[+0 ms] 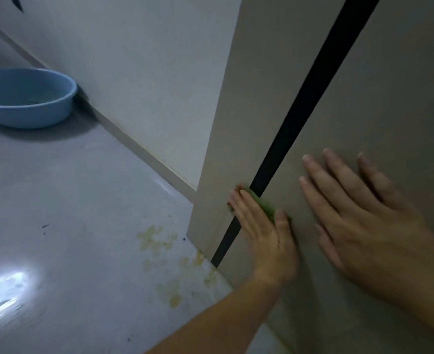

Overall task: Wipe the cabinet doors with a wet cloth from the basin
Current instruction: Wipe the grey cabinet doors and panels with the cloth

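Observation:
Two beige cabinet doors fill the right side, the left door point(251, 103) and the right door point(379, 93), split by a dark vertical gap point(300, 111). My left hand point(261, 231) presses a green cloth point(264, 205) flat against the doors low down, right over the gap; only a strip of cloth shows past my fingers. My right hand point(359, 215) lies flat with straight, spread fingers on the right door, holding nothing. A blue basin point(26, 98) sits on the floor at the far left by the wall.
A grey glossy floor point(70, 213) spreads to the left, with yellowish stains point(159, 244) close to the cabinet's foot. A white wall point(139, 72) with a skirting board runs from the basin to the cabinet's edge.

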